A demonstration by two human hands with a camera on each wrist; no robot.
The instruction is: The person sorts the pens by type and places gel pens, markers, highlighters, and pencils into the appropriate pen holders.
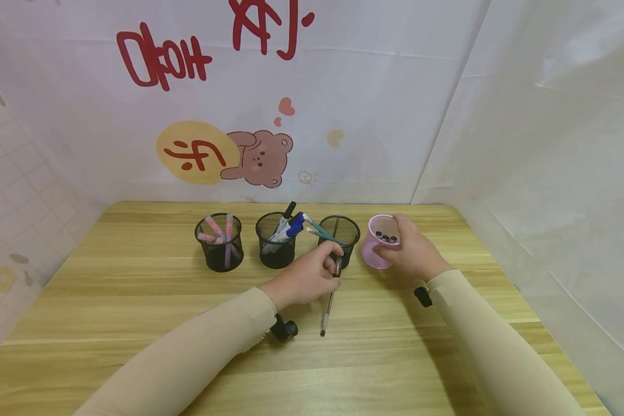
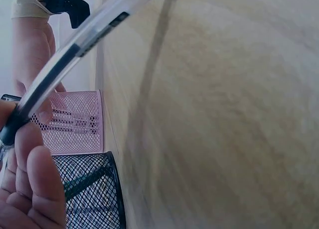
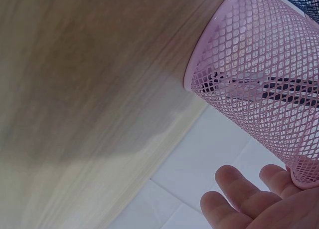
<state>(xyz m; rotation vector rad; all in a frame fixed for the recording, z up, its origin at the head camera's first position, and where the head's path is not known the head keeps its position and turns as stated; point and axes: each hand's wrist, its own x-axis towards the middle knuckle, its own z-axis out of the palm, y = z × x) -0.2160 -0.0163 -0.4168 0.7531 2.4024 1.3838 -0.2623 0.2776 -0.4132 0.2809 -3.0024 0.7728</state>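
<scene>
My left hand (image 1: 309, 274) pinches a gel pen (image 1: 329, 309) near its black upper end, and the clear barrel slants down over the table. In the left wrist view the pen (image 2: 75, 49) crosses close in front of the camera. A pink mesh pen holder (image 1: 370, 252) stands upright at the right of the row, with several black-ended pens in it. My right hand (image 1: 416, 251) holds this holder near its rim, thumb at the front. Its fingers (image 3: 244, 191) show beside the rim in the right wrist view; the pens (image 3: 289, 92) show through the mesh.
Left of the pink holder stand three black mesh holders: one (image 1: 351, 254) with green pencils, one (image 1: 277, 257) with black and blue markers, one (image 1: 217, 258) with pink-patterned pens. The wooden table (image 1: 135, 323) meets a printed white backdrop (image 1: 374, 75) behind.
</scene>
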